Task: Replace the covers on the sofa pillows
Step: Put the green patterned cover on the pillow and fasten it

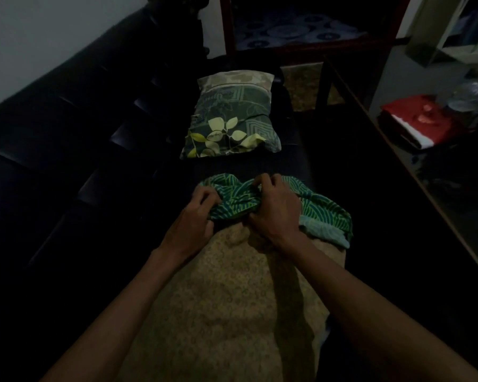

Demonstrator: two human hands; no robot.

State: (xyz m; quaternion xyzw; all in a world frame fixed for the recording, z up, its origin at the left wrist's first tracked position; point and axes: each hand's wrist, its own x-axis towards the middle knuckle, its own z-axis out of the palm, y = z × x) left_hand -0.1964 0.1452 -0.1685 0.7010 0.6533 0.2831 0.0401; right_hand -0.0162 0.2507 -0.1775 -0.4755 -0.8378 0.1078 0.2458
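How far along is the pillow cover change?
Apparently done: the leaf-print pillow lies covered on the sofa. In hand: both hands, left and right, bunch the green cover at the beige pillow's far end. Left: most of it remains uncovered.

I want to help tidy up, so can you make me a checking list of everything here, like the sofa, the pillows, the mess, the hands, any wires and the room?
Surface: dark padded sofa, dimly lit.
Job's things: beige speckled pillow lies nearest; bunched green wave-patterned cover sits at its far end; dark green leaf-print pillow lies beyond, already covered.
Clutter: folded red and white cloth lies to the right, off the sofa.
Hands: left hand and right hand both grip the green cover.
Cables: nothing seen.
Surroundings: pale wall on the left; dark wooden frame behind.
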